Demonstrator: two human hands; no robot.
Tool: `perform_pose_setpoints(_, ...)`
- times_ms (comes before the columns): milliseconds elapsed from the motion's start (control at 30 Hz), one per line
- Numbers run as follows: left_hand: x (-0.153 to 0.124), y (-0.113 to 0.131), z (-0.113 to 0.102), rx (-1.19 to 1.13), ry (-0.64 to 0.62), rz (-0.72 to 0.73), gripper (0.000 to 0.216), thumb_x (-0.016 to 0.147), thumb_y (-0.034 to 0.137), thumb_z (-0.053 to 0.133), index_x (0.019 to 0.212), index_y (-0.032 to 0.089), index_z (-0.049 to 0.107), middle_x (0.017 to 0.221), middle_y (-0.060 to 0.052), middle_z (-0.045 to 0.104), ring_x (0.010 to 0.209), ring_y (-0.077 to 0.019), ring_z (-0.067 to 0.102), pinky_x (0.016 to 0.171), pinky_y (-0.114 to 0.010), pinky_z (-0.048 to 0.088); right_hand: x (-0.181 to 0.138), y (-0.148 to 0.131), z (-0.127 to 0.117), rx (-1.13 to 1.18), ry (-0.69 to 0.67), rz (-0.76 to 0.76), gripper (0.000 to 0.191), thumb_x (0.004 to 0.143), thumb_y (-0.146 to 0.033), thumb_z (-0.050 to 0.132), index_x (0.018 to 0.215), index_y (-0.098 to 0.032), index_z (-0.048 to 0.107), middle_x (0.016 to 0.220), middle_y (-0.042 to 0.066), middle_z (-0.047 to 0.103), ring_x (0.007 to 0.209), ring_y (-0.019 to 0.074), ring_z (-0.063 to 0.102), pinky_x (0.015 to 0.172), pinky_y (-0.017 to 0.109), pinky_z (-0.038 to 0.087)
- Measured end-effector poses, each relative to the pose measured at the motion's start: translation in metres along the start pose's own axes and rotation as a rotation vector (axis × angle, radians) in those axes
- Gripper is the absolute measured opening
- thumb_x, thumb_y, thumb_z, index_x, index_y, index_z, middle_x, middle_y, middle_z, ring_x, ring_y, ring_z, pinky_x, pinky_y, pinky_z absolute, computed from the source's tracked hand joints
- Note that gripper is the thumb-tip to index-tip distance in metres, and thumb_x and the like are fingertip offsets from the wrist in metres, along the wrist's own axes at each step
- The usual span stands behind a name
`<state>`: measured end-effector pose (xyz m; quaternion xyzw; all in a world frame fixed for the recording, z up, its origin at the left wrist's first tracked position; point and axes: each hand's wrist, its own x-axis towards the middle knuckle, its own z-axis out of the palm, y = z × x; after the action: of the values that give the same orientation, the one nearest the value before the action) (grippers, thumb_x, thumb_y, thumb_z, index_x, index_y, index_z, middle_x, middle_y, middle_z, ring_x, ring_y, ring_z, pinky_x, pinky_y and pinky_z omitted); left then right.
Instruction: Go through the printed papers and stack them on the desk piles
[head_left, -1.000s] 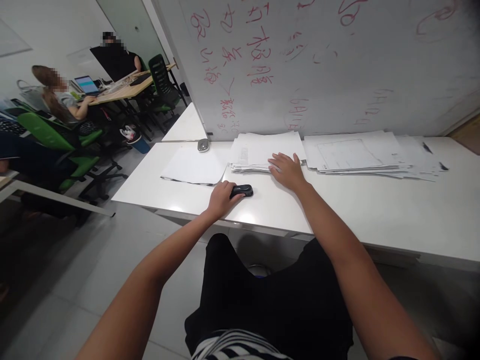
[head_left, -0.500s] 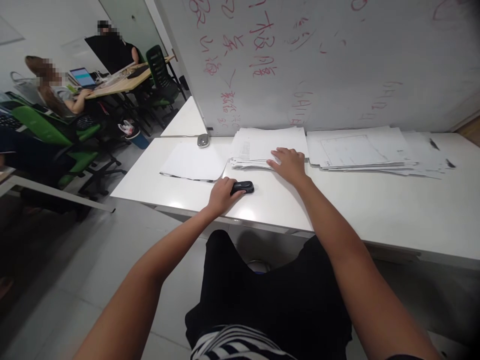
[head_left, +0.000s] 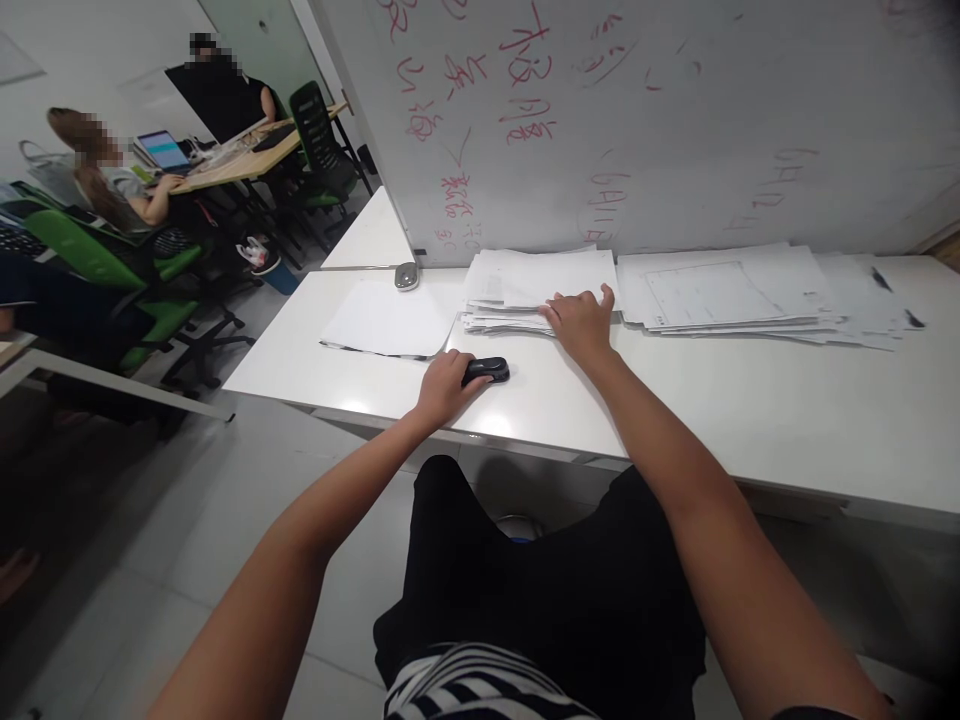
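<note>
Gripping a glossy black stapler (head_left: pixel 492 368), left hand (head_left: pixel 444 386) curls; right hand (head_left: pixel 583 325), half-open, touches uneven white papers (head_left: pixel 540 276).

A white table (head_left: pixel 780 410) carries a stack of paper (head_left: pixel 514 285) near its back edge. Left of the stack lie a thin pile of sheets (head_left: pixel 382 318) and a grey mouse (head_left: pixel 406 277); in front of it sits a black stapler (head_left: pixel 489 368); just right of it spreads a wider paper pile (head_left: pixel 720 293).

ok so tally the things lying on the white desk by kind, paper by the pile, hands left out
Paper piles (left pile, middle pile, right pile with its fanned sheets): 3
Black stapler: 1
Grey mouse-like object: 1
Total: 5
</note>
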<state>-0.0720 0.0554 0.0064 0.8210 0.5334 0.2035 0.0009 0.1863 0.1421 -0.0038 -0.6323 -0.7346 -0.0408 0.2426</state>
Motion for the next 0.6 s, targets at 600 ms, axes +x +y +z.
perform_pose_setpoints(600, 0.0, -0.001, 0.0, -0.02, -0.001, 0.001, 0.033, 0.087, 0.049, 0.059, 0.1, 0.019, 0.058, 0.09, -0.007, 0.06, 0.084, -0.0217, 0.054, 0.07, -0.033, 0.041, -0.013, 0.006, -0.003, 0.299, 0.123, -0.073, 0.022, 0.086, -0.031, 0.051, 0.075, -0.024, 0.069, 0.107, 0.003, 0.072, 0.108, 0.0279, 0.057, 0.114, 0.064, 0.008)
